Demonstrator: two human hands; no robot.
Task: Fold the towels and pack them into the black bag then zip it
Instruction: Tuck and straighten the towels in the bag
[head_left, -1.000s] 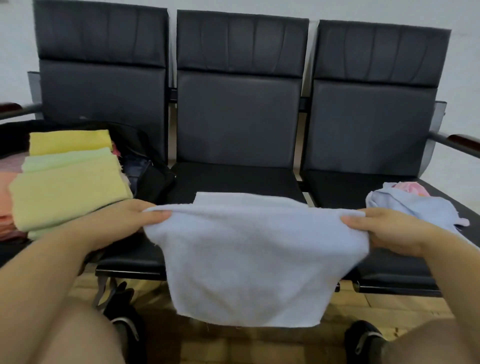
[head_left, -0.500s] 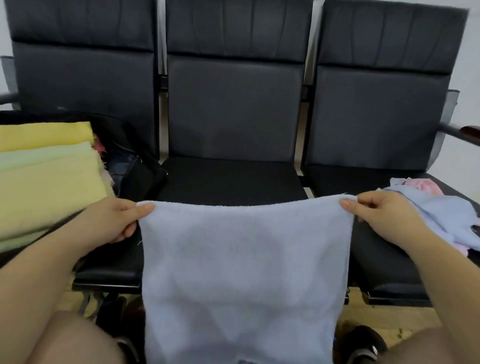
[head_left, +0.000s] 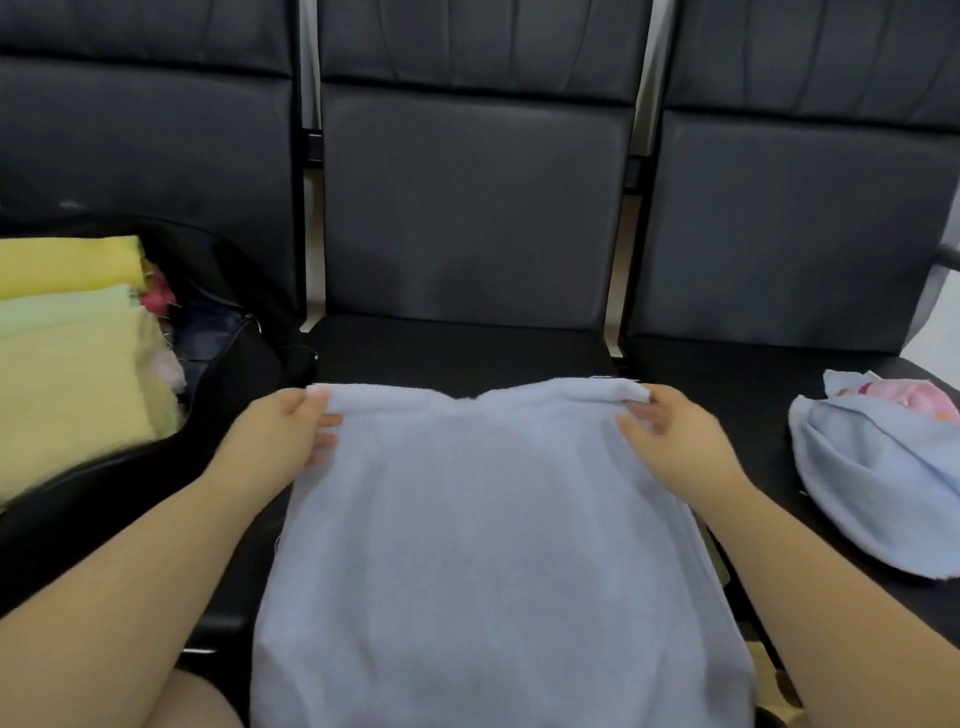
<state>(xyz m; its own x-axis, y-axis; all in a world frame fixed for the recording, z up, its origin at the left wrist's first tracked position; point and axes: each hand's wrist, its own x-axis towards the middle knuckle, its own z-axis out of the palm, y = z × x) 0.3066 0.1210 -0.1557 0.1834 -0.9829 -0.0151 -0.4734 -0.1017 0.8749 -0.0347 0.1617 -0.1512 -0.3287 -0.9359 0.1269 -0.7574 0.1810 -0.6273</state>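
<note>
Nearest, our two forearms reach forward over a pale blue towel (head_left: 483, 545) that hangs down off the front of the middle seat (head_left: 457, 348) toward our knees. Our left hand (head_left: 278, 436) pinches the towel's far left corner, thumb on top and fingers curled under the rolled edge; our right hand (head_left: 670, 436) does the same at the far right corner — both sets of fingers are clamped on cloth. That far edge lies on the seat cushion, folded slightly over itself.

To the left, on the next seat, the black bag (head_left: 228, 364) lies open, its zip undone. Folded towels (head_left: 67, 353) — yellow and pale green — are stacked in it, with a bit of pink cloth showing beside them.

To the right, well apart from our hands, another blue towel (head_left: 878, 478) lies crumpled on the right seat, with a pink one (head_left: 904, 395) just behind it, touching. Farthest off stand the three black chair backs (head_left: 472, 197).
</note>
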